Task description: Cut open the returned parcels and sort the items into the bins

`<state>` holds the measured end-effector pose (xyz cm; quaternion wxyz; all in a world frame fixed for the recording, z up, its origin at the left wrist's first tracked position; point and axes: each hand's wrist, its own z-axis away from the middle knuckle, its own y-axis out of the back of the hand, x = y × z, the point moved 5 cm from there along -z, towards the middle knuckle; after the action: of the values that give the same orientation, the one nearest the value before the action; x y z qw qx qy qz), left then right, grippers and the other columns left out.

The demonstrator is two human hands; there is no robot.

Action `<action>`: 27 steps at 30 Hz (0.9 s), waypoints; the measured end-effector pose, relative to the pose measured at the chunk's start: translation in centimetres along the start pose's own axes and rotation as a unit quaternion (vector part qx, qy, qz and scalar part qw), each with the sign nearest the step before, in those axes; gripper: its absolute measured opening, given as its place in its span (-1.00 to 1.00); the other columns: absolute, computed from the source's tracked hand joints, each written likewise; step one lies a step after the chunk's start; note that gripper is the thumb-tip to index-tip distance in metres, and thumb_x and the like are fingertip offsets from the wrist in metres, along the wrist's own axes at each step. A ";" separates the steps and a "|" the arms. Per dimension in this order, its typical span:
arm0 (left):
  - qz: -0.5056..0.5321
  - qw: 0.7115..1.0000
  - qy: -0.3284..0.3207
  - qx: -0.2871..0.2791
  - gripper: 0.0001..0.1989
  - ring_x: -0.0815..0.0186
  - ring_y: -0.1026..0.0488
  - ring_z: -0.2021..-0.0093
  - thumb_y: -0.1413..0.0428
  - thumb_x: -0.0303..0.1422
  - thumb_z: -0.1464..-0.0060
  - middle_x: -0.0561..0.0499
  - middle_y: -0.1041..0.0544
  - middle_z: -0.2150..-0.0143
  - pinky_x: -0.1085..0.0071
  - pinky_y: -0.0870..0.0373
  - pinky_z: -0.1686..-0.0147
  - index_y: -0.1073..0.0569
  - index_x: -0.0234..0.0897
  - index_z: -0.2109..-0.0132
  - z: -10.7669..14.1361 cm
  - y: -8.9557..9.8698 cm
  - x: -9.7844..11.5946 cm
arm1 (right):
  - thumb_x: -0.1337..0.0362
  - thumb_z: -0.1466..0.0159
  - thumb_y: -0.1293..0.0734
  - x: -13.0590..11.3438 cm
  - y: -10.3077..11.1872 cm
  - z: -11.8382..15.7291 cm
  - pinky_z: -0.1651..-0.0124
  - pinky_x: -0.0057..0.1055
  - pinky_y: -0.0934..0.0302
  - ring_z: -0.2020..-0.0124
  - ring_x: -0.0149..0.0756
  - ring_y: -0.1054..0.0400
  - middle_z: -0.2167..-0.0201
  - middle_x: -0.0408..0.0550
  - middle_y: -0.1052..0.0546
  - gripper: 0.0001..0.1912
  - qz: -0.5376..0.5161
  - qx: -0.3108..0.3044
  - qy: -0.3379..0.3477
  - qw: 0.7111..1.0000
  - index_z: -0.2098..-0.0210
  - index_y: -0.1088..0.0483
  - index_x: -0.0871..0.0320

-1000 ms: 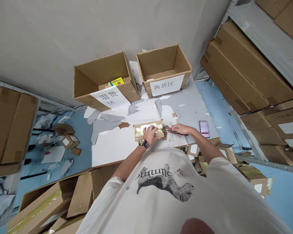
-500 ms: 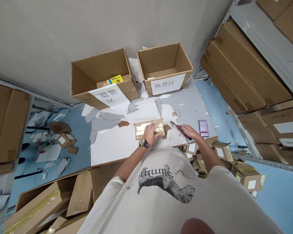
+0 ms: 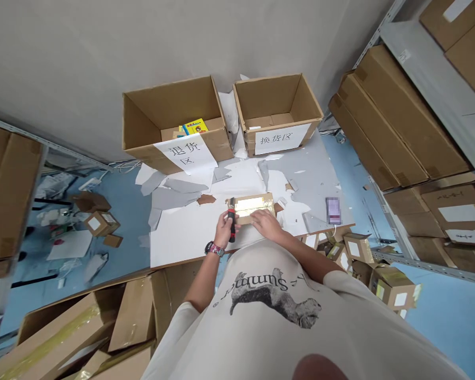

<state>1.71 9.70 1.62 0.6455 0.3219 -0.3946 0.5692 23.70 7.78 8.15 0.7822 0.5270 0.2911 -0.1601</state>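
A small taped cardboard box (image 3: 267,203) with a white label lies on the white tabletop (image 3: 174,237) in front of my body. My left hand (image 3: 224,229), with a watch on its wrist, is closed around a red and black utility knife (image 3: 231,219) at the box's left end. The knife points away from me. On the near right part of the box rests my right hand (image 3: 267,224); its fingers lie on the tape, and it holds no tool.
Two open cartons with paper signs, a left one (image 3: 142,153) with a yellow item (image 3: 196,126) inside and a right one (image 3: 279,105), stand at the back. A phone (image 3: 333,211) lies right. Torn paper litters the table. Boxes fill shelves and a large carton lower left.
The utility knife has passed from my right hand to my left. My left hand has moved off the box top to its left end, and my right hand has come onto the box.
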 end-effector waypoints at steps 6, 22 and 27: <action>-0.070 0.997 -0.020 0.011 -0.20 0.18 -0.71 0.25 -0.38 0.07 -0.18 -0.21 -0.78 -0.07 0.30 -0.64 0.26 -0.56 -0.28 -0.41 -0.1 8.4 0.2 | 0.27 -0.37 -0.61 -0.8 -1.7 -4.4 -0.56 0.27 -0.13 -0.41 0.23 -0.31 -0.38 0.27 -0.49 -0.32 0.189 -0.046 -0.049 0.980 -0.43 -0.45 0.07; -0.223 0.945 0.010 -0.240 -0.60 0.24 -0.47 0.49 -0.38 -0.23 -0.05 0.06 -0.59 0.47 0.37 -0.43 0.42 -0.81 -0.13 -0.05 -6.3 10.1 2.5 | 0.29 -0.40 -0.55 -0.8 -1.8 -4.5 -0.69 0.08 0.10 -0.25 -0.04 -0.56 -0.30 0.15 -0.61 -0.72 0.162 -0.048 -0.030 0.985 -0.09 -0.57 0.09; -0.189 0.935 0.073 -0.292 -0.52 0.23 -0.50 0.56 -0.46 -0.23 0.06 0.07 -0.61 0.50 0.35 -0.44 0.46 -0.80 -0.09 -0.07 -4.5 10.0 0.5 | 0.26 -0.44 -0.52 -0.7 -1.6 -4.0 -0.70 0.19 0.12 -0.24 0.02 -0.58 -0.36 0.13 -0.63 -0.77 0.173 -0.040 -0.017 0.984 -0.07 -0.57 0.07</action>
<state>-7.53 15.28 -0.42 0.8337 0.1455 -0.4272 0.3182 21.13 10.76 6.28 0.8238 0.5345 0.1880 -0.0193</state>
